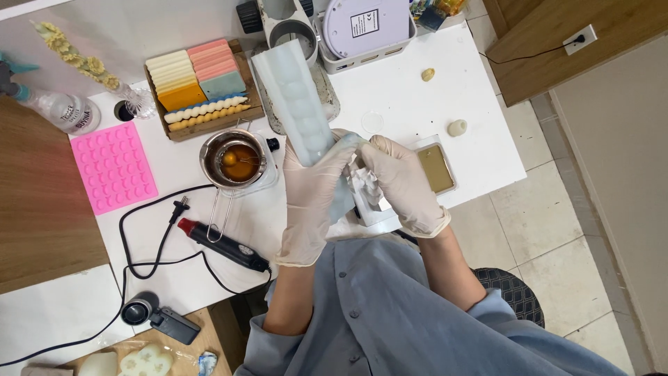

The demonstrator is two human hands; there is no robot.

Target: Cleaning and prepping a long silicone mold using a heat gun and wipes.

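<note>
I wear pale latex gloves on both hands. My left hand (314, 195) wraps around the lower end of a long translucent white silicone mold (296, 97) with a bubbled column shape, which points up and away over the white table (480, 90). My right hand (400, 184) pinches a crumpled strip of silvery-white tape or wrapping (367, 186) at the mold's lower end, right beside my left hand. Both hands meet above the table's near edge, in front of my grey-blue shirt.
A steel pouring pot of amber liquid wax (236, 161) sits left of my hands, with a black heat tool (223, 244) and its cord below. A pink silicone mold tray (113, 167), a wooden box of coloured bars (202, 83), a small square dish (436, 167) and a scale (365, 28) surround them.
</note>
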